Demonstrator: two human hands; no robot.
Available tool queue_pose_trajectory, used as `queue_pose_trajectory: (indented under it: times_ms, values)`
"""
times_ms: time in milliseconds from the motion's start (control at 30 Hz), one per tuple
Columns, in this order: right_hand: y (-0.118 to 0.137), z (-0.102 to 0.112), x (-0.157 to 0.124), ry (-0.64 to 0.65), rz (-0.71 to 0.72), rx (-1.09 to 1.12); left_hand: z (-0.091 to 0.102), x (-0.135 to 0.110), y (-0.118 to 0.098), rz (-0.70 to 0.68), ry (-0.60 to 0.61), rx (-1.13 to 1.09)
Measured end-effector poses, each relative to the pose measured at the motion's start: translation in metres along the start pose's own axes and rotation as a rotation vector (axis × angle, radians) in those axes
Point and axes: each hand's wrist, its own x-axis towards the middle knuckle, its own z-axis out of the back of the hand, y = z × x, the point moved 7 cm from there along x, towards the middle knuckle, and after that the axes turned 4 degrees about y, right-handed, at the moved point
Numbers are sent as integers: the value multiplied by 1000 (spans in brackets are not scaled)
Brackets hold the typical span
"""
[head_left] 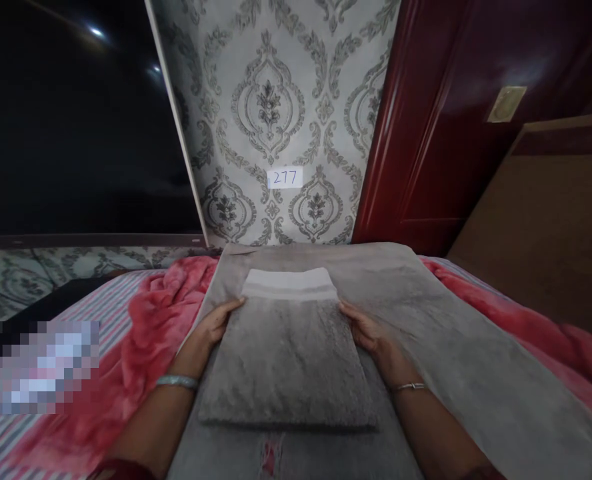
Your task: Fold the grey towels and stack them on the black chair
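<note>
A folded grey towel (pixel 286 360) with a pale band across its far end lies flat in front of me, on a larger grey cloth (pixel 456 373). At its left edge, near the band, my left hand (pixel 222 320) grips the side with the thumb on top and the fingers mostly hidden beneath. My right hand (pixel 365 328) takes hold of the opposite edge in the same way, its lower fingers tucked partly under the fabric. The towel's near edge forms a straight, thick fold.
Crumpled red blankets (pixel 176 313) lie on both sides over a striped sheet (pixel 101 307). A large dark screen (pixel 76 133) is at the left. Behind stand a patterned wall with a paper label (pixel 285 177) and a dark red door (pixel 426 133). A brown board (pixel 546 227) is at the right.
</note>
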Motion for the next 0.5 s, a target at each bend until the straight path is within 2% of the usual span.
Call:
queue_pose_trajectory:
  times_ms: [133,233,333,500]
  values:
    - [3,-4,1,64,-17,40,5,9,5,52,9,-51]
    - [3,-9,0,70,-31,57,0,10,3,5,73,-31]
    - [6,-16,-1,41,-6,22,-3,6,2,-60,108,-1]
    - [16,-20,-5,-49,66,-6,3,5,3,-147,61,-2]
